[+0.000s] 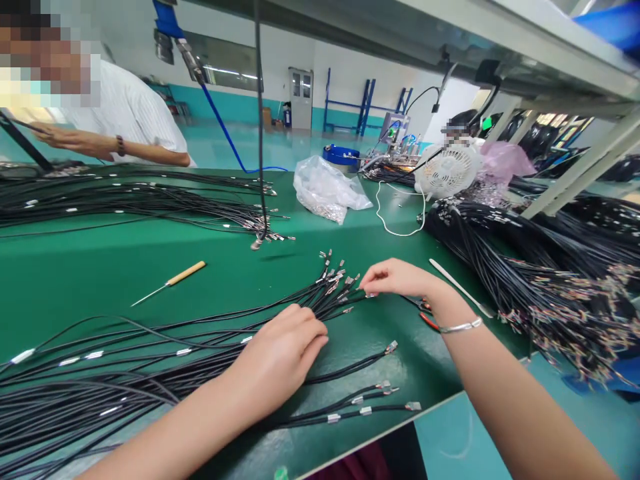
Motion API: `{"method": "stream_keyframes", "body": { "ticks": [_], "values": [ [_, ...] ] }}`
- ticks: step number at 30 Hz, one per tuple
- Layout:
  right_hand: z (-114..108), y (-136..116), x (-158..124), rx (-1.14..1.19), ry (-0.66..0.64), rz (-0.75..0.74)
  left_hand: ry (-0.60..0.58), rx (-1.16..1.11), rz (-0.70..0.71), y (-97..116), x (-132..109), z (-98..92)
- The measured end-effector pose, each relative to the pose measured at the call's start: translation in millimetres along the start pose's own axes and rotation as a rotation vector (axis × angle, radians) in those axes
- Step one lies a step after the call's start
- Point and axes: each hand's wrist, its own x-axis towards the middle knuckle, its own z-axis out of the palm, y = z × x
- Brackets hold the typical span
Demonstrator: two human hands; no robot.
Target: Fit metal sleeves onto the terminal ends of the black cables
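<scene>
Black sheathed cables [150, 380] lie in a loose sheaf across the near edge of the green bench [75, 287]. We judge them light, limp and a little springy, and slippery in a bunch, so they are best gathered mid-length rather than by the small crimped metal terminals [333, 280] at their tips. From the left, a co-worker's hand [65, 137] hangs beyond a far bundle of cables [130, 200], and nearer us lies a yellow-handled awl [185, 272]. Our left hand [280, 353] presses on the sheaf, its fingers curled together over the cables. Our right hand [400, 280] reaches to the terminals, its fingers narrowly bunched at one tip — whether they pinch a wire we cannot tell. Just beside the right wrist are red-handled pliers [427, 322], mostly hidden beneath it, and a slender flat hand tool [460, 288]. Further right sits a heaped mass of cables [530, 280] — its coloured ends are too small to make out.
</scene>
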Motion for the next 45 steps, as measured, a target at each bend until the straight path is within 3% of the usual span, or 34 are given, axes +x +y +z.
{"method": "stream_keyframes", "body": {
  "ticks": [3, 7, 11, 17, 20, 25, 35, 45],
  "values": [
    [11.1, 14.5, -9.2, -0.001, -0.134, -0.004, 0.027, 0.010, -0.046, 13.7, 27.1, 24.1],
    [32.5, 27.8, -5.4, -0.042, -0.002, -0.037, 0.098, 0.109, -0.133, 16.3, 46.8, 52.4],
    [46.2, 29.6, 1.0, -0.138, 0.100, -0.169, 0.128, 0.201, -0.165, 14.7, 53.2, 67.8],
    [47.1, 17.2, -0.2, 0.297, -0.045, -0.027, 0.172, 0.024, -0.206, 10.6, 53.8, 61.0],
    [45.6, 15.4, -0.7, 0.395, -0.052, -0.057, 0.184, -0.108, -0.230, 7.0, 52.7, 55.2],
    [43.3, 17.7, -1.6, 0.405, -0.019, -0.077, 0.192, -0.099, -0.199, 5.5, 50.1, 56.2],
    [45.5, 16.5, -2.3, 0.405, -0.099, -0.074, 0.239, -0.135, -0.191, 11.3, 48.7, 57.7],
    [46.1, 12.5, -5.1, 0.335, -0.027, -0.081, 0.256, -0.131, -0.201, 12.0, 50.1, 59.5]
  ]
}}
